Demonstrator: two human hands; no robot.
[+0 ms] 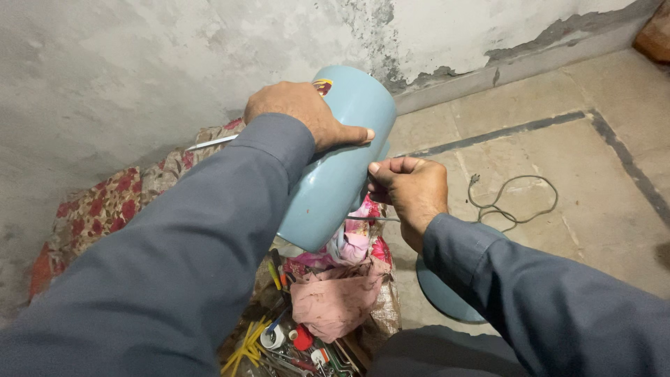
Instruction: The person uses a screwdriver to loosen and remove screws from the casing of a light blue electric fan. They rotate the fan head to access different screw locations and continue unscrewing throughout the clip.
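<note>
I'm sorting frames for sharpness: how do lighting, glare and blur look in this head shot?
Head view: soft, even light with weak shadows; a mild sheen but no harsh glare on the blue housing; left hand and right hand are fairly sharp; the tools at the bottom edge look softer; wide-angle stretch enlarges the near sleeves.

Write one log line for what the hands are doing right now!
left hand: grip on top of light blue fan housing | right hand: pinching thin wire beside housing | below: pink rag, tools
</note>
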